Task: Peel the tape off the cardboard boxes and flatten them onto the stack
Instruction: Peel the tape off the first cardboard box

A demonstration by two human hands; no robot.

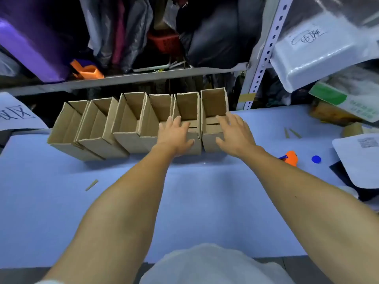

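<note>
Pale blue covering spreads over the desk [184, 191], and behind it a grey metal shelf rack [143, 77] is crammed with dark bagged goods, a purple roll and a red plastic basket [164, 43]. Along the far edge of the desk, just in front of the rack, stands a row of open brown cardboard boxes [127, 128], touching side by side, their tops open and the ones farther left leaning over. Both bare arms reach forward to the right end of this row. The left hand [174, 134] lies with fingers straight and spread over the near rim of the second box from the right end, fingertips inside its opening. The right hand [233, 131] rests likewise on the rightmost cardboard box [214, 105], fingers spread and relaxed, thumb against its near wall; neither hand curls round anything. To the right of the row, on the desk, lie an orange plastic tape dispenser [290, 157] and, just beyond it, a small blue round cap [316, 159]. Farther right of the row, white plastic mailer bags [356, 160] overlap the desk edge. Left of the row, a white sheet with handwritten characters [16, 113] lies partly on the desk, and a thin brown cardboard sliver [91, 185] rests nearer the person than the row.
</note>
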